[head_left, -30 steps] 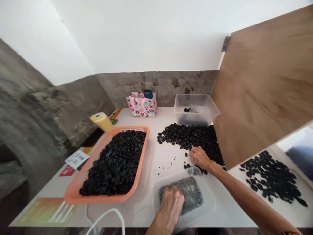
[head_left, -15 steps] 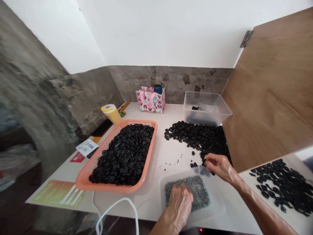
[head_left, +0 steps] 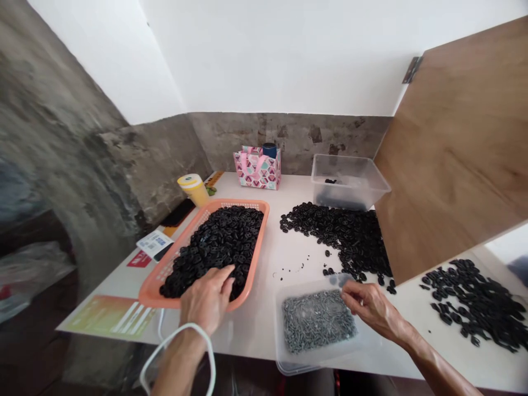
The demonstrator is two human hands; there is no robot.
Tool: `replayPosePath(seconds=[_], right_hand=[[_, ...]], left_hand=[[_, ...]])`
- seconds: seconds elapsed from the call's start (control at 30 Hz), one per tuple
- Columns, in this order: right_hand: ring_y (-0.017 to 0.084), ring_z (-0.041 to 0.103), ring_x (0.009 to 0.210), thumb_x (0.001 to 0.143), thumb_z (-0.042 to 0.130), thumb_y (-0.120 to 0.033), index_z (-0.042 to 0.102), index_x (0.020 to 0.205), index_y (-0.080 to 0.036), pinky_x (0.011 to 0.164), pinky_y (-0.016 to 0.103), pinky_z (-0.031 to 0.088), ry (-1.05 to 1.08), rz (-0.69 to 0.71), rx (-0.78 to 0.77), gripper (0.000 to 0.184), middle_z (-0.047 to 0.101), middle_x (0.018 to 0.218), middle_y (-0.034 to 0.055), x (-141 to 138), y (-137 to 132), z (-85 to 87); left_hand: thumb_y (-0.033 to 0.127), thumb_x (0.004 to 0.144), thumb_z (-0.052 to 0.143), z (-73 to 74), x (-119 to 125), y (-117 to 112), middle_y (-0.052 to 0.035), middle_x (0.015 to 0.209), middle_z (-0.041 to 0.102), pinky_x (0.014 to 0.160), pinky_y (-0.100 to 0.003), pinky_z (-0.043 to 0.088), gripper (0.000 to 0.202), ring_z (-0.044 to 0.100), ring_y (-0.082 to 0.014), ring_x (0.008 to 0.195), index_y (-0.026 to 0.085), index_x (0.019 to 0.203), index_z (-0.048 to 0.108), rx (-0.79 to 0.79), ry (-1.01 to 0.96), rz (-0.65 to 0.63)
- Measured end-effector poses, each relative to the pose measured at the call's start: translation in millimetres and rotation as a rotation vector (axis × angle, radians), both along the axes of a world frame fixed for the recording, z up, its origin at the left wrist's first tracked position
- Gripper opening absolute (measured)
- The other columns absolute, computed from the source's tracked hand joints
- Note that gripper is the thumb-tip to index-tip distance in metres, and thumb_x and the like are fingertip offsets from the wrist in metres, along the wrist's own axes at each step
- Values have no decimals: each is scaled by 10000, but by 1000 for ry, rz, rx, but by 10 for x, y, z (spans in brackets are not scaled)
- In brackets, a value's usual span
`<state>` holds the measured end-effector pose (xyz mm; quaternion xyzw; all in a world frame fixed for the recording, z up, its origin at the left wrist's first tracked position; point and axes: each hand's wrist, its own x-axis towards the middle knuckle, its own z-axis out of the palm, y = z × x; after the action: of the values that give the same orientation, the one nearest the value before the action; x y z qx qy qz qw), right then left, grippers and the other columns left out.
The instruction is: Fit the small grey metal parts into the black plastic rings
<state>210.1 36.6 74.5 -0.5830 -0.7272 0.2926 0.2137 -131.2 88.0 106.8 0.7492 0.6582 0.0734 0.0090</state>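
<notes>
Head view: lower centre-left, left hand spread loosely, fingertips on black ring-shaped plastic parts heaped in an orange plastic tray; lower right, right hand pinching something too small to identify over a clear plastic tub of small grey pieces.

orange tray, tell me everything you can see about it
The orange tray is a shallow rectangular basket, plastic by its look, with a perforated mesh floor visible at its left side and far end. It lies flat on the white table, angled away to the right, heaped with small black ring-shaped parts. The left hand reaches over its near rim, fingertips on the parts.
</notes>
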Motion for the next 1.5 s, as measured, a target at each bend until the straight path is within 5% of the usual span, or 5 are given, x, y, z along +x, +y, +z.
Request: replayPosePath(seconds=[0.47, 0.7, 0.87, 1.1, 1.5], right_hand=[[115, 294, 515, 887, 415, -215, 350, 603, -214, 494, 267, 243, -56, 12, 32, 292, 295, 565, -53, -70, -35, -40], [116, 312, 537, 888, 420, -197, 377, 616, -204, 514, 262, 244, -62, 13, 4, 275, 326, 575, -50, -68, -69, -43], [120, 362, 554, 925, 395, -247, 417, 607, -192, 526, 255, 282, -16, 12, 8, 323, 362, 587, -37, -53, -85, -62], [129, 471, 553, 957, 402, -299, 617, 826, -189, 538, 252, 382, 60, 0, -32, 275, 528, 625, -12, -43, -145, -121], [167, 619, 651, 843, 521, -192, 680, 841, -205, 610, 293, 503, 124, -46, 0, 159, 667, 720, 17, -10, -147, -131]], left_hand=[[127, 808, 464, -228, -285, 232, -144, 975, 724, 674, -364, 448, 312, 702, -310, 837, 168, 965, 731, -144, -56, -6], [304, 717, 569, -180, -414, 314, -57, 673, 717, 731, -363, 469, 169, 685, -267, 720, 234, 687, 719, -177, -551, 30], [510, 709, 590, -117, -469, 220, -13, 532, 688, 648, -358, 534, 382, 671, -218, 562, 185, 879, 697, -202, -1055, 196], [363, 524, 773, -55, -379, 174, -52, 552, 741, 559, -311, 556, 293, 664, -175, 471, 175, 735, 695, -178, -1441, 394], [270, 605, 773, -146, -276, -12, 11, 829, 766, 888, -339, 529, 227, 708, -196, 812, 245, 828, 741, 145, -1224, 397]])
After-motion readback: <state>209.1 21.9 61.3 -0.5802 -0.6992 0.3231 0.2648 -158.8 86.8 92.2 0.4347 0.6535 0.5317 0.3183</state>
